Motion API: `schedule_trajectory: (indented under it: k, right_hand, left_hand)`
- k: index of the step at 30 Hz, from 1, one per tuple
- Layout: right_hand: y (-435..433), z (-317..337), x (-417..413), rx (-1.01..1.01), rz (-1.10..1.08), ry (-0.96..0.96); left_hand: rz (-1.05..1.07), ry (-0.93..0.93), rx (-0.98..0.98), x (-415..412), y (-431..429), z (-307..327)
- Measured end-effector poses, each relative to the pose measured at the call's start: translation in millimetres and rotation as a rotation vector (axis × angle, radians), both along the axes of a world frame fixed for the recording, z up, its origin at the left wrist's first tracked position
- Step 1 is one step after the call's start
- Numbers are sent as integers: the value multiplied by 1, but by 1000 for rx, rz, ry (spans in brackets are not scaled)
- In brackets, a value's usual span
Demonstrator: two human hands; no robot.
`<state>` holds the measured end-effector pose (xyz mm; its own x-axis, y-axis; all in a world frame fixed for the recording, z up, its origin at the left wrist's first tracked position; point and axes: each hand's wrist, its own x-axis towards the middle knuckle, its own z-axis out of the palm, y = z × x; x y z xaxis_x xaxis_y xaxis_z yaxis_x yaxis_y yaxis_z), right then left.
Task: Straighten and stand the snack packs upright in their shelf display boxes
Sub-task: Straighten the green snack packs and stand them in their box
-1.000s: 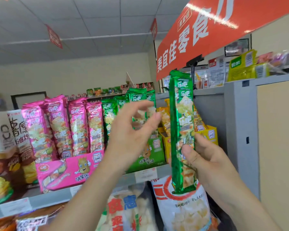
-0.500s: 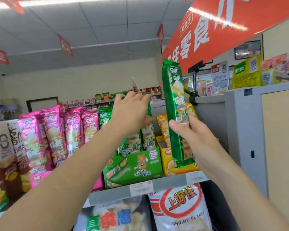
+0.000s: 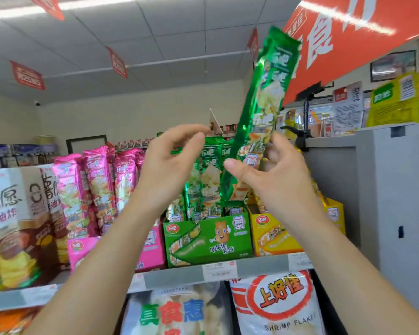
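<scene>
Green glossy pack (image 3: 264,110), long and tilted, pinched by right hand (image 3: 276,180); left hand (image 3: 169,170) relaxed, empty.

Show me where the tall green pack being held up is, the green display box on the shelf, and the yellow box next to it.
green pack (image 3: 261,117), head view, middle of its front face.
green display box (image 3: 203,240), head view, its front panel.
yellow box (image 3: 273,235), head view, its front panel.

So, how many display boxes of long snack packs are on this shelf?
3: pink box at left, green box in middle, yellow box at right. Others may be hidden.
</scene>
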<state>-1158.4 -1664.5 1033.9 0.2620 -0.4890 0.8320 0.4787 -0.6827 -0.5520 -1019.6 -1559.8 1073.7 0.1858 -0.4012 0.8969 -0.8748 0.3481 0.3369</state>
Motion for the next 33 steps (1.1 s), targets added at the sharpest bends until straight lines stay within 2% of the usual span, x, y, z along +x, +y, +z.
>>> schedule_trajectory:
  k: [2,5,8,11,14,19,22,24,26,28,30,33]
  right_hand:
    - [13,4,10,-83,-54,42]
    - [34,8,32,-207,-184,146]
    - [40,5,42,-266,-153,313]
    - [29,-1,39,-245,-251,286]
    - [18,-11,38,-181,-415,314]
    - [19,-26,45,-208,-518,454]
    - [20,-27,44,-230,-575,490]
    - [21,-27,42,-254,-600,482]
    - [24,-27,38,-265,-540,438]
    - [29,-24,34,-241,-332,402]
    - [33,-20,31,-217,-149,399]
    - [30,-13,24,-183,-104,304]
  left_hand:
    - [-201,83,100,-8,20,0]
    - [-62,47,74,-7,32,0]
    - [63,118,-23,5,39,-3]
    - [144,127,-101,26,48,-9]
    - [174,163,-96,42,48,-17]
    - [223,127,72,50,38,-39]
    - [187,130,50,49,38,-41]
    - [139,138,-32,45,39,-37]
    - [86,133,-144,38,41,-34]
    - [23,115,-215,27,42,-29]
    - [-51,97,-220,12,40,-23]
    - [-117,109,-152,-7,26,-15]
